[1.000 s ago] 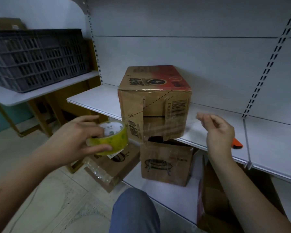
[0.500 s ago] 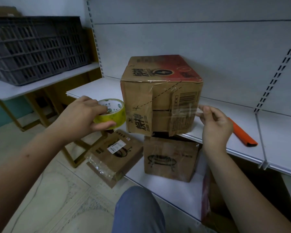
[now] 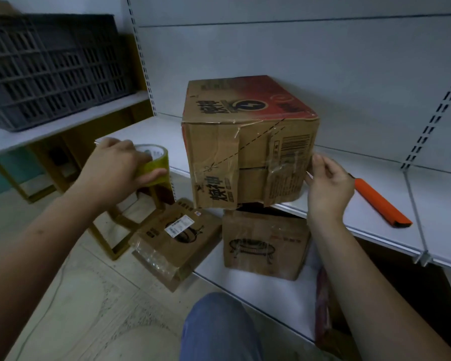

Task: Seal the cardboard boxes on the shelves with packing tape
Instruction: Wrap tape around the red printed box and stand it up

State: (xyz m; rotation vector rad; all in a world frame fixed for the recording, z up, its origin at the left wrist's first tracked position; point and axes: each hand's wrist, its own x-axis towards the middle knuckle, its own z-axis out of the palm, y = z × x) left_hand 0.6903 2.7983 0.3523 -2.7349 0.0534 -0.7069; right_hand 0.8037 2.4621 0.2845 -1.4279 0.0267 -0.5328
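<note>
Right hand (image 3: 327, 188) had moved onto the shelf-edge box (image 3: 248, 142), pinching clear tape at its corner, left hand (image 3: 112, 170) gripping the tape roll (image 3: 154, 162); front half-taped, lower boxes (image 3: 263, 246) apparently untouched.

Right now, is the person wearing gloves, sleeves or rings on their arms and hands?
No. The left hand and the right hand are bare, with no gloves, and I see no rings or watch. Both forearms show no sleeves as far as the picture reaches. A knee in blue fabric pokes up below.
</note>
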